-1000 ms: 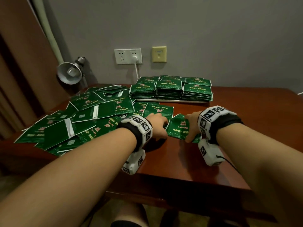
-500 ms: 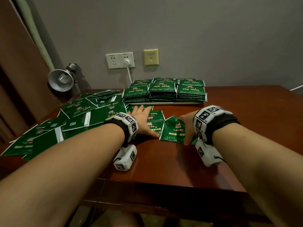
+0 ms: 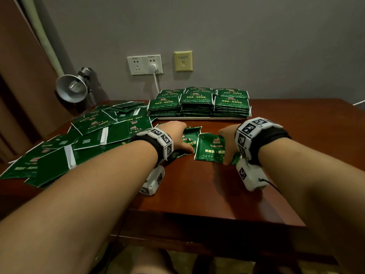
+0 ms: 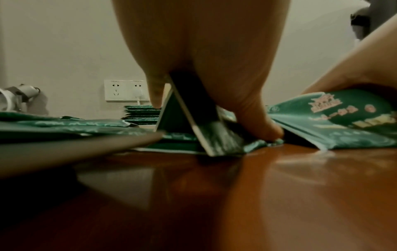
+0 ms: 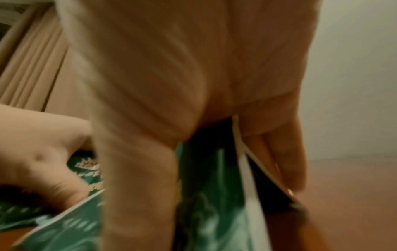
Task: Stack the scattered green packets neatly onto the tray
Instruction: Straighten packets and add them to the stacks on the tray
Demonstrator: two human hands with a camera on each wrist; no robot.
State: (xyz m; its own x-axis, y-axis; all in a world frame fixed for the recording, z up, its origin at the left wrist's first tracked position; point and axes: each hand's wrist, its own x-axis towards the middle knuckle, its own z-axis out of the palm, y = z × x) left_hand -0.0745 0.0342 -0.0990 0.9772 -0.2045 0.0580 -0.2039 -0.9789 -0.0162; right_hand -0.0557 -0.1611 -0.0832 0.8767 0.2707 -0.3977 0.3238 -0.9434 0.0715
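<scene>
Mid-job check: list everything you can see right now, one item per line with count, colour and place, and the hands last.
stacked packets: several piles, exact count unclear, green, on the tray at the table's far edge
tray: one, pale, under the piles, only its front rim shows
scattered packets: many, green with white edges, overlapping on the table's left part
held packets: a few, green, tilted up off the table in front of the tray
table: one, reddish-brown wood
lamp: one, silver, far left by the wall
wall socket: one, white, a white plug in it
wall plate: one, yellowish, right of the socket
left hand: grips packets lifted off the scattered ones
right hand: grips the held packets
</scene>
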